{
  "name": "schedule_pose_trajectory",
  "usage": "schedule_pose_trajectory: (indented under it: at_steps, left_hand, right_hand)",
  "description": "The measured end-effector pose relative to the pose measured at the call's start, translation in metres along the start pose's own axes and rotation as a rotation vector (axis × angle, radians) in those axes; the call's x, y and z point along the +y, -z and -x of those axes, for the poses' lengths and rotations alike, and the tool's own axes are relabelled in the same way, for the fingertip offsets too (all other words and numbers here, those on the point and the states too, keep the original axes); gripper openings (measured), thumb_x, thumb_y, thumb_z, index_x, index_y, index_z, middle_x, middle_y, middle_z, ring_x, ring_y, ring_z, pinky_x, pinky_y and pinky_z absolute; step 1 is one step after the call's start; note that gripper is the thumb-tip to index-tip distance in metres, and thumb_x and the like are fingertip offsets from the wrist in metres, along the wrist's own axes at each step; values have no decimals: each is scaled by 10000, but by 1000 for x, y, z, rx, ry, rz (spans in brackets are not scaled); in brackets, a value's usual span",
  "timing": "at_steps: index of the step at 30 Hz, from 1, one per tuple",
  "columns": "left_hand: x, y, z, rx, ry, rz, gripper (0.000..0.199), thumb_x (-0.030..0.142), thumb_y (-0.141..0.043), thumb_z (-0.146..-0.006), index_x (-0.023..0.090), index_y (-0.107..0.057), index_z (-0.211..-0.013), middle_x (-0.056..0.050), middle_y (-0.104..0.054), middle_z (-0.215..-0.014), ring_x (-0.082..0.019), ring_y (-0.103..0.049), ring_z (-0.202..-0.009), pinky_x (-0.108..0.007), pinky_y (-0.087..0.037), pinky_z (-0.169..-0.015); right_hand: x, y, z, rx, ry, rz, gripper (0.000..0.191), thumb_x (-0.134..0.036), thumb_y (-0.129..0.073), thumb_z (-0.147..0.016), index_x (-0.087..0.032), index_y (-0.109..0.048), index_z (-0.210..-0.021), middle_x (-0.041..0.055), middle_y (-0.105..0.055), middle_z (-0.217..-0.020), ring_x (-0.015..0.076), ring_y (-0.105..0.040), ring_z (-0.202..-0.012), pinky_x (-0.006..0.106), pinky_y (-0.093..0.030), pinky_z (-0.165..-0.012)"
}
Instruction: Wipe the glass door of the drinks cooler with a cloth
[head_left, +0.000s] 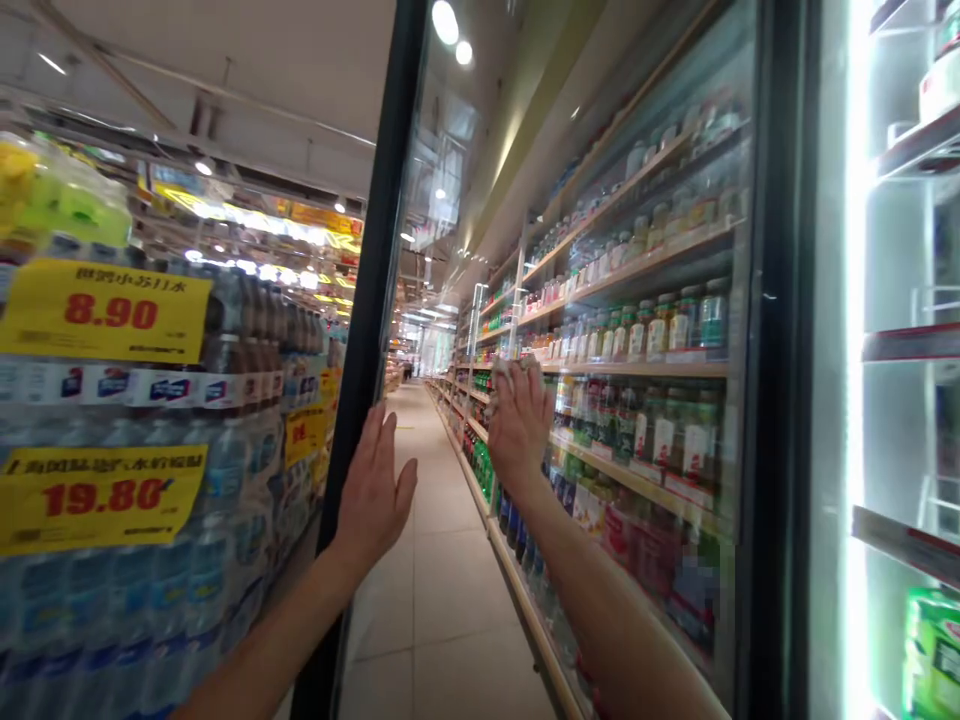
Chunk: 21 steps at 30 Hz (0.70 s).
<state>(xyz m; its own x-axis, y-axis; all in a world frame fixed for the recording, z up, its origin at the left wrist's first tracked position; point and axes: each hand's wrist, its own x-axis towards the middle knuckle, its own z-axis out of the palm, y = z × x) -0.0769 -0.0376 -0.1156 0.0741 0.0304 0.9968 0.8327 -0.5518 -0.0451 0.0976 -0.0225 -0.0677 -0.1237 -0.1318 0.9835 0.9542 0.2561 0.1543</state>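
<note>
Head view: wiping looked like the step underway, the right hand (520, 430), fingers slightly spread, flattening a crumpled off-white cloth (501, 373) against a black-framed clear glass door (607, 325) mid-frame. The left hand (373, 490), thumb apart, met its edge. Another stroke wanted even pressure; shrink-wrapped plastic bottle packs (229, 465) crowded frame left, probably limiting the door's swing.

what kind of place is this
Most likely a supermarket or similar grocery shop: yellow price signs sit on tall stacks of bottled drinks, and long shelves of more bottles show in the glass door.
</note>
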Motion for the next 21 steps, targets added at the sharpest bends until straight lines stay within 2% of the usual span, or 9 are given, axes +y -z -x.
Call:
schedule_pose_trajectory:
  at_steps: [2,5,7,11,12,13,17,19,21]
  left_hand:
    - [0,2,2,-1,-1,12,603,224,-399,-879,161,-141,-1420,-152,-253,-1459,-233,-216,-1360,-433,-272,-1088]
    - [-1,5,8,6,-10,29,605,202,-412,-871,169,-152,-1417,-143,-252,-1460,-229,-222,-1358,-429,-267,-1095]
    - [-2,7,11,8,-18,39,608,194,-418,-867,173,-156,-1416,-138,-244,-1464,-227,-224,-1357,-424,-267,-1097]
    - [-3,9,12,-6,-35,47,605,178,-416,-866,178,-162,-1416,-131,-242,-1467,-223,-223,-1358,-417,-264,-1100]
    - [-2,9,12,-2,-29,52,604,178,-415,-867,182,-164,-1415,-128,-242,-1468,-222,-222,-1359,-418,-263,-1100]
    - [-2,7,12,5,-19,59,602,180,-416,-867,187,-167,-1415,-125,-242,-1469,-222,-221,-1359,-420,-262,-1100]
    - [-2,2,12,22,18,91,587,197,-412,-870,191,-183,-1411,-122,-241,-1470,-224,-218,-1360,-428,-247,-1102]
    - [-2,0,9,20,14,98,588,204,-411,-871,194,-180,-1412,-121,-234,-1473,-223,-210,-1362,-426,-238,-1103]
    - [-1,-3,2,24,-5,90,587,211,-404,-874,193,-173,-1413,-123,-229,-1475,-222,-200,-1365,-427,-233,-1101]
  right_hand:
    - [-15,-3,6,-41,72,-48,382,-171,-397,-877,-165,-497,-1245,79,-463,-1364,231,-131,-1388,463,-142,-1095]
    - [-36,-6,26,-155,398,-137,350,-209,-410,-880,-184,-534,-1206,24,-443,-1385,223,-150,-1384,431,-121,-1121]
    - [-39,-7,31,-166,471,-148,332,-221,-418,-881,-208,-546,-1187,6,-445,-1384,202,-157,-1383,414,-105,-1129]
    - [-24,-6,16,-65,128,-61,346,-201,-434,-872,-196,-522,-1206,54,-480,-1353,194,-107,-1396,439,-101,-1119]
    - [-21,-6,14,-58,81,-46,355,-197,-437,-869,-185,-513,-1216,67,-476,-1355,202,-98,-1398,449,-106,-1114]
    - [-19,-5,14,-68,95,-47,362,-196,-439,-867,-181,-508,-1222,71,-468,-1362,208,-96,-1398,455,-111,-1112]
    - [-11,2,24,-157,409,-99,342,-197,-446,-863,-219,-530,-1194,15,-471,-1364,205,-140,-1391,437,-115,-1119]
    - [1,6,24,-120,347,-58,345,-185,-443,-860,-206,-532,-1193,26,-489,-1348,203,-163,-1385,430,-122,-1115]
    - [14,10,20,-42,136,15,368,-179,-437,-858,-179,-516,-1218,70,-493,-1340,209,-169,-1384,437,-138,-1104]
